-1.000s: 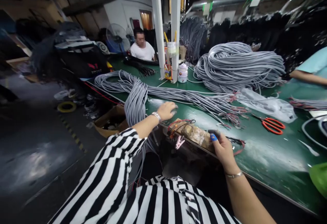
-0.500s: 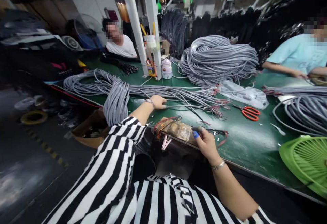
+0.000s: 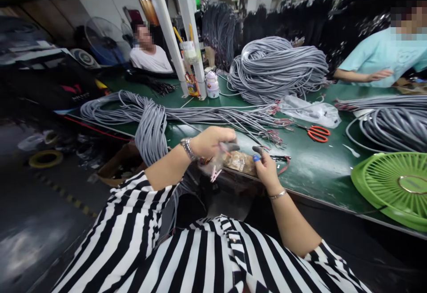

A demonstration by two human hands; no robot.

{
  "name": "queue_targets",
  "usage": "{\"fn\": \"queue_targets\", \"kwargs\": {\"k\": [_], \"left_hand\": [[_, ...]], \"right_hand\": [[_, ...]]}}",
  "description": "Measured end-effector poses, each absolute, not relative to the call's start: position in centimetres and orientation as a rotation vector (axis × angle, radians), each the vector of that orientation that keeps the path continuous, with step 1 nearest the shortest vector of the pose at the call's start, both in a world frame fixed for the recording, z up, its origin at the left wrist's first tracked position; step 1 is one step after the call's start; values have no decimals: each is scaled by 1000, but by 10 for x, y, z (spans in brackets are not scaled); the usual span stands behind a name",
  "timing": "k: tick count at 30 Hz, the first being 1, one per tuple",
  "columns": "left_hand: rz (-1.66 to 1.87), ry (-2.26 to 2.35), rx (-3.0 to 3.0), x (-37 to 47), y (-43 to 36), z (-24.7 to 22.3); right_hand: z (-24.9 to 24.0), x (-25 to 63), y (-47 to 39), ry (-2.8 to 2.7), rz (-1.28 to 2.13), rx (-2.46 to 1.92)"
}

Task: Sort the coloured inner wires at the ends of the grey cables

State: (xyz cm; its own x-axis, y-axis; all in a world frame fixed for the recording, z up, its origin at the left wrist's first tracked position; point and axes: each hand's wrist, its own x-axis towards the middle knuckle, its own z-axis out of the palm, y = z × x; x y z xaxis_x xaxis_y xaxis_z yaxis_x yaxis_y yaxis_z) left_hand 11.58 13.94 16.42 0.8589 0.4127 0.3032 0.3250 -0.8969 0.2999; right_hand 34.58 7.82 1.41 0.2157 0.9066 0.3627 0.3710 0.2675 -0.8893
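Note:
My left hand (image 3: 213,141) is closed above the left end of a plastic-wrapped brown block (image 3: 240,162) at the table's front edge. Its fingers are smeared by motion around a reddish wire end. My right hand (image 3: 266,170) is curled at the block's right end, with a dark covering on a fingertip and blue on the thumb; what it pinches, if anything, is too small to name. Below my left hand a pink clip (image 3: 215,175) hangs at the edge. Behind both hands lies a long bundle of grey cables (image 3: 213,115) with stripped red ends.
Red-handled scissors (image 3: 318,133) and a plastic bag (image 3: 312,111) lie to the right on the green table (image 3: 310,168). A green fan (image 3: 393,190) stands at front right. Large grey cable coils (image 3: 276,68) lie behind. Two people sit across the table.
My left hand has moved from the cable bundle toward my right hand, now with a wire end at its fingers. The view has shifted slightly. The person at right has raised a hand.

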Motion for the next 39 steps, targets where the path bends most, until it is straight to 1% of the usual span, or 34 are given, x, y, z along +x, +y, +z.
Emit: {"fn": "queue_targets", "kwargs": {"k": [2, 5, 9, 12, 14, 16, 18, 20, 23, 25, 28, 30, 31, 33, 36, 37, 39], "left_hand": [[461, 509, 2795, 117, 117, 159], [362, 567, 2729, 100, 83, 135], [133, 912, 2590, 58, 28, 96], [-31, 1180, 2383, 33, -11, 73], [-123, 1348, 2291, 23, -27, 60], [-179, 1510, 2251, 18, -35, 48], [-193, 1621, 2235, 17, -36, 38], [-181, 1635, 2239, 20, -33, 30], [-186, 1596, 2267, 25, -29, 22], [-222, 1576, 2288, 27, -27, 19], [-248, 1548, 2317, 29, -25, 16], [-130, 1547, 2317, 31, -27, 13], [2, 1543, 2315, 34, -30, 11], [382, 1527, 2307, 40, -35, 7], [930, 1533, 2333, 50, -44, 1], [1051, 1563, 2365, 52, -45, 1], [1183, 1631, 2454, 52, -45, 0]], "right_hand": [[12, 348, 79, -1343, 610, -1280], [8, 349, 79, -1388, 631, -1264], [6, 350, 75, -1501, 554, -1288], [8, 349, 72, -1597, 380, -1355], [10, 346, 68, -1659, 272, -1355], [12, 339, 59, -1675, 254, -1299], [12, 329, 44, -1610, 391, -1206], [11, 316, 26, -1525, 669, -1099], [12, 296, 2, -1649, 1077, -940], [17, 286, -7, -1729, 1186, -909], [23, 277, -10, -1784, 1178, -1046], [24, 273, -9, -1780, 1161, -1123], [23, 271, -7, -1756, 1163, -1139], [19, 268, -4, -1655, 1208, -1148], [13, 264, 0, -1425, 1364, -1147], [11, 263, 1, -1365, 1426, -1149], [11, 261, 0, -1308, 1552, -1163]]}}
